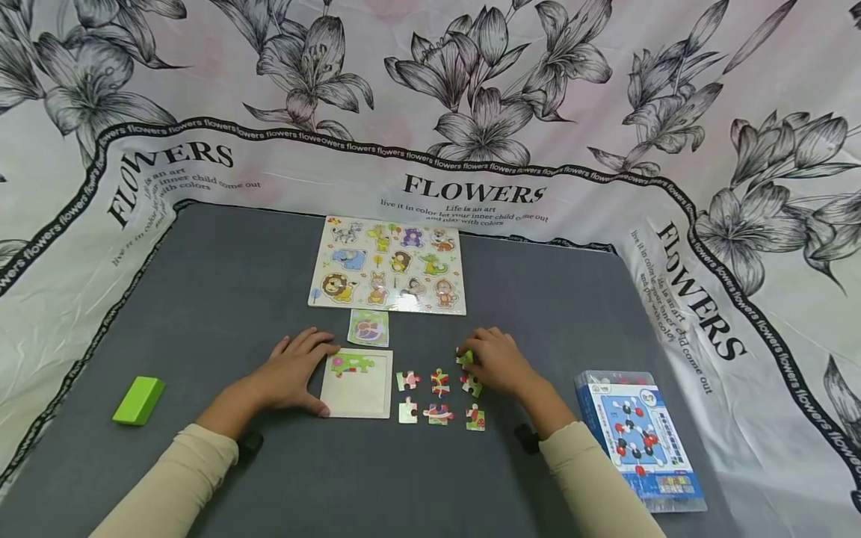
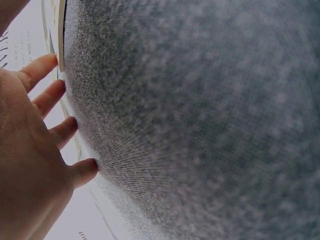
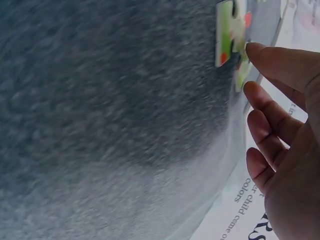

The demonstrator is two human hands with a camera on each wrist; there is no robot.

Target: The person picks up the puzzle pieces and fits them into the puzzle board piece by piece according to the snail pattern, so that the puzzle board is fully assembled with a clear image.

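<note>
A shallow square puzzle tray lies in the middle of the grey table. In its upper left sits a joined strip of green puzzle pieces. My left hand is at the tray's left side, fingers spread, thumb by the lower left edge and fingertips by the upper left corner. To the right of the tray, my right hand pinches a green puzzle piece between thumb and forefinger, its other fingers loosely bent. Several loose jigsaw pieces lie in rows between the tray and that hand.
A small picture card lies just behind the tray, below a large animal picture board. At the left is a green block. A boxed molecule model set lies at the right. Flower-printed cloth surrounds the grey surface.
</note>
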